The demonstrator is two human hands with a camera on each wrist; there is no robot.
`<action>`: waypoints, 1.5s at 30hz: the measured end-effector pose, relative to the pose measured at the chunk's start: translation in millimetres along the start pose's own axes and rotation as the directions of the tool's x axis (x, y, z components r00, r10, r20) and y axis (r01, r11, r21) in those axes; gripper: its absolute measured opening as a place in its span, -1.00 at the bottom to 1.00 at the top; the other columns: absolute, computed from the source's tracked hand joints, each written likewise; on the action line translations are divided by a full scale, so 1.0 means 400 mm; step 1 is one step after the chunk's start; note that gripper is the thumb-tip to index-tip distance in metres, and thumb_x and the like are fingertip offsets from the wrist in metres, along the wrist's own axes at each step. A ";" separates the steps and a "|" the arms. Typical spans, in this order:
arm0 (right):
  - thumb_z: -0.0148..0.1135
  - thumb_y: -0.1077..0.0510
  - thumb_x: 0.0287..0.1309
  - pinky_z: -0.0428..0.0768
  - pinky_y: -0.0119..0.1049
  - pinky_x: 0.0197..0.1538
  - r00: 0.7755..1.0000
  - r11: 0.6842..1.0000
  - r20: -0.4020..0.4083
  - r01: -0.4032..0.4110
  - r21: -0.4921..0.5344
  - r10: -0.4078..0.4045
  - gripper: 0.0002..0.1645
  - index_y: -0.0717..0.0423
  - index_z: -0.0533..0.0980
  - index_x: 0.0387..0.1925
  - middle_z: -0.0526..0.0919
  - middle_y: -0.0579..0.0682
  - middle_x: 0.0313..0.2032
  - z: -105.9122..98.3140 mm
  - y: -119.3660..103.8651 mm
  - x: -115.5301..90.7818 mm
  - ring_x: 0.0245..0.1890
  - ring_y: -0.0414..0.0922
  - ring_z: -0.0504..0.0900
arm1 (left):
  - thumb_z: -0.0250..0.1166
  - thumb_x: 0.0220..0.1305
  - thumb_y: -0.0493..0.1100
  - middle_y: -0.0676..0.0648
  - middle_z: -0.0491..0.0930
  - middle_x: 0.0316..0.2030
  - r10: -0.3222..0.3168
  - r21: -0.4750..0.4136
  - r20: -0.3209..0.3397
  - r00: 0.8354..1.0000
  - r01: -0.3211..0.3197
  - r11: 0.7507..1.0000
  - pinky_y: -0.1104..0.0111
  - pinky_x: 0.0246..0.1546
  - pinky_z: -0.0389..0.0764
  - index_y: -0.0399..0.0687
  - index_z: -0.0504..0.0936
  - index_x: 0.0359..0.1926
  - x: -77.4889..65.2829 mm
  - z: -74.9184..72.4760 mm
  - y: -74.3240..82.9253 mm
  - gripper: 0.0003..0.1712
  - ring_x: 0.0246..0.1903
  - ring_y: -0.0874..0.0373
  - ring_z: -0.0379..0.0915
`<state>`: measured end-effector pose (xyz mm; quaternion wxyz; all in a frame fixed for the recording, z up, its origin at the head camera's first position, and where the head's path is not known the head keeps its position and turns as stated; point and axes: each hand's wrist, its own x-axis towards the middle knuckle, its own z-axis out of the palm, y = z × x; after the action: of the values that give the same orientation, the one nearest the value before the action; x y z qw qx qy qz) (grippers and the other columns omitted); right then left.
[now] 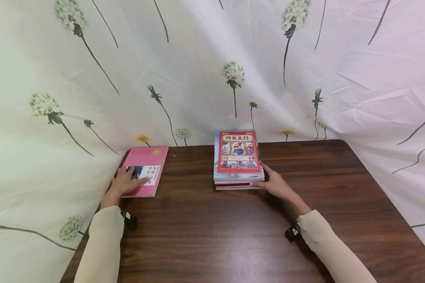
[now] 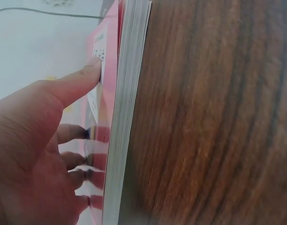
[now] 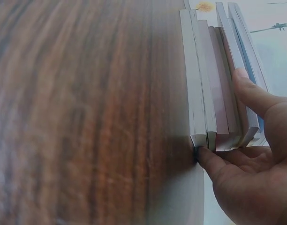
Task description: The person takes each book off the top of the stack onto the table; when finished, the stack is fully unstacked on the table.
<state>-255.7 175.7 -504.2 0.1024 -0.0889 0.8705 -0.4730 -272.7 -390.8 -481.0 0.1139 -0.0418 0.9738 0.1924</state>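
Observation:
A pink book [image 1: 144,159] with a white and dark cover panel lies flat at the table's left edge. My left hand [image 1: 124,182] rests on its cover with the fingers spread; in the left wrist view its fingertips touch the glossy cover above the page edges [image 2: 127,93]. Right of it, by the back edge, stands a stack of several books topped by a red illustrated book [image 1: 239,157]. My right hand [image 1: 277,184] is at the stack's near right corner. In the right wrist view, the thumb lies along the book edges [image 3: 223,84] and a fingertip touches the lowest corner.
Both stand on a dark brown wooden table [image 1: 198,232]. A white cloth [image 1: 198,59] printed with dandelions hangs behind it and along its sides. Dark wrist cameras [image 1: 129,220] sit at both cuffs.

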 end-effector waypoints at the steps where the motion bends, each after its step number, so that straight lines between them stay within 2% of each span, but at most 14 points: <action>1: 0.50 -0.16 0.30 0.40 0.30 0.50 1.000 1.000 0.000 -0.001 0.000 0.001 0.26 0.17 -0.03 0.72 0.49 0.30 0.44 0.002 0.001 -0.001 0.39 0.19 0.47 | 0.20 0.43 0.37 -0.72 -0.33 0.56 0.004 -0.003 0.000 1.000 -0.004 1.000 -0.55 0.51 -0.27 -0.58 -0.07 0.60 0.002 0.002 -0.004 0.25 0.58 -0.67 -0.47; 10: 0.52 -0.15 0.29 0.44 0.27 0.48 1.000 1.000 0.008 -0.004 0.002 0.004 0.24 0.17 0.01 0.71 0.55 0.28 0.39 0.020 0.011 -0.004 0.32 0.15 0.52 | 0.22 0.41 0.34 -0.70 -0.36 0.57 0.000 -0.030 -0.005 1.000 0.000 1.000 -0.56 0.49 -0.35 -0.57 -0.11 0.61 0.009 0.029 -0.033 0.26 0.58 -0.67 -0.52; 17: 0.49 -0.14 0.32 0.45 0.26 0.45 1.000 1.000 0.008 0.007 -0.008 -0.007 0.22 0.18 0.00 0.71 0.51 0.30 0.43 0.009 0.008 -0.002 0.35 0.16 0.49 | 0.20 0.41 0.37 -0.71 -0.38 0.56 -0.001 -0.033 -0.010 1.000 0.001 0.999 -0.56 0.49 -0.40 -0.58 -0.13 0.61 0.021 0.027 -0.020 0.29 0.58 -0.66 -0.55; 21: 0.49 -0.15 0.32 0.37 0.31 0.52 1.000 1.000 0.006 0.003 -0.009 -0.003 0.23 0.17 -0.01 0.71 0.46 0.30 0.47 0.009 0.009 -0.001 0.45 0.21 0.43 | 0.20 0.43 0.35 -0.72 -0.36 0.56 0.001 -0.014 -0.015 1.000 -0.001 1.000 -0.56 0.49 -0.36 -0.59 -0.11 0.61 0.020 0.022 -0.013 0.27 0.58 -0.67 -0.52; 25: 0.50 -0.15 0.31 0.34 0.31 0.54 1.000 1.000 0.008 -0.001 -0.006 0.001 0.24 0.15 -0.02 0.72 0.44 0.30 0.49 0.011 0.011 0.001 0.46 0.21 0.41 | 0.19 0.43 0.34 -0.73 -0.31 0.56 0.000 0.015 -0.028 1.000 0.000 1.000 -0.57 0.49 -0.32 -0.61 -0.07 0.59 0.024 0.025 -0.010 0.25 0.58 -0.67 -0.48; 27: 0.49 -0.15 0.32 0.34 0.32 0.53 1.000 1.000 0.010 0.003 -0.009 -0.003 0.24 0.16 -0.02 0.72 0.43 0.30 0.49 0.010 0.010 0.001 0.47 0.22 0.41 | 0.19 0.44 0.33 -0.72 -0.24 0.56 0.004 0.020 -0.048 0.999 -0.003 1.000 -0.57 0.49 -0.27 -0.62 -0.02 0.58 0.027 0.026 0.001 0.22 0.59 -0.65 -0.40; 31: 0.50 -0.15 0.31 0.33 0.33 0.54 1.000 1.000 0.011 0.003 0.003 -0.003 0.25 0.14 -0.03 0.72 0.42 0.29 0.50 0.009 0.006 0.004 0.50 0.22 0.39 | 0.19 0.49 0.23 -0.67 0.05 0.52 0.039 -0.007 -0.110 0.993 -0.040 0.999 -0.49 0.52 0.01 -0.61 0.14 0.54 0.030 0.019 0.046 0.06 0.55 -0.60 -0.06; 35: 0.51 -0.15 0.30 0.29 0.34 0.57 1.000 1.000 0.017 -0.003 0.013 0.003 0.26 0.13 -0.04 0.73 0.39 0.28 0.53 0.008 0.003 0.005 0.53 0.24 0.35 | 0.15 0.56 0.08 -0.58 0.32 0.44 0.090 -0.090 -0.167 0.982 -0.106 0.990 -0.32 0.44 0.36 -0.55 0.29 0.50 0.019 -0.001 0.119 -0.17 0.44 -0.52 0.27; 41: 0.51 -0.17 0.30 0.29 0.35 0.56 1.000 1.000 0.012 0.005 0.005 -0.005 0.27 0.14 -0.03 0.72 0.42 0.30 0.50 0.002 0.004 0.005 0.53 0.25 0.36 | 0.12 0.58 -0.07 -0.47 0.60 0.26 0.153 -0.206 -0.286 0.946 -0.217 0.954 -0.19 0.28 0.59 -0.45 0.48 0.41 0.000 -0.015 0.253 -0.40 0.26 -0.39 0.56; 45: 0.52 -0.15 0.28 0.35 0.32 0.54 1.000 1.000 0.004 0.004 0.010 -0.004 0.26 0.12 -0.02 0.72 0.46 0.28 0.47 -0.002 0.005 0.004 0.47 0.22 0.43 | 0.17 0.56 -0.10 -0.43 0.72 0.08 0.150 -0.221 -0.340 0.928 -0.234 0.947 -0.12 0.11 0.68 -0.42 0.63 0.27 -0.009 -0.008 0.341 -0.50 0.07 -0.32 0.68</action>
<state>-257.6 176.9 -505.5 0.1036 -0.0911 0.8678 -0.4774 -286.9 -266.2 -427.5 -0.0711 0.0094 0.9452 0.3184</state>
